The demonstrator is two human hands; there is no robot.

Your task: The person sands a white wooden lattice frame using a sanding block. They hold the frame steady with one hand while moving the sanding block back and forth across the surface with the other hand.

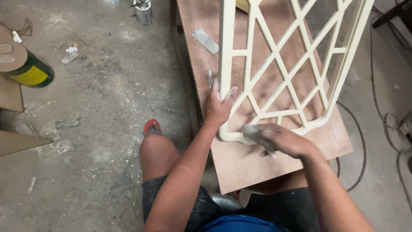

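My right hand (285, 141) is closed in a firm grip around a small grey sanding pad (256, 134) (blurred, so I cannot tell its exact make), and the pad presses against the bottom rail of the cream lattice frame (274, 64). My left hand (219, 105) lies flat and open-fingered on the frame's lower left corner, palm down, with the fingers spread over the upright rail; it clasps nothing, only bears on the wood.

The lattice frame lies on the brown board tabletop (240, 163) and reaches away from me towards the top of the view, its diagonal bars crossing in a diamond pattern. Its near edge sits a little back from the tabletop's front edge, just ahead of my hands.

Farther up the tabletop, left of the frame, lies a flat grey strip (205, 41), and a narrower grey piece (210, 78) lies just beyond my left fingertips.

Below the tabletop I see my knee and a red sandal (152, 127) on the dusty concrete floor (98, 107). Well off to the left a green and yellow can (30, 71) lies on its side beside pieces of cardboard (17, 139). A small tin (143, 12) stands on the floor near the tabletop's far left corner, and dark cables (360, 137) trail over the floor on the right.
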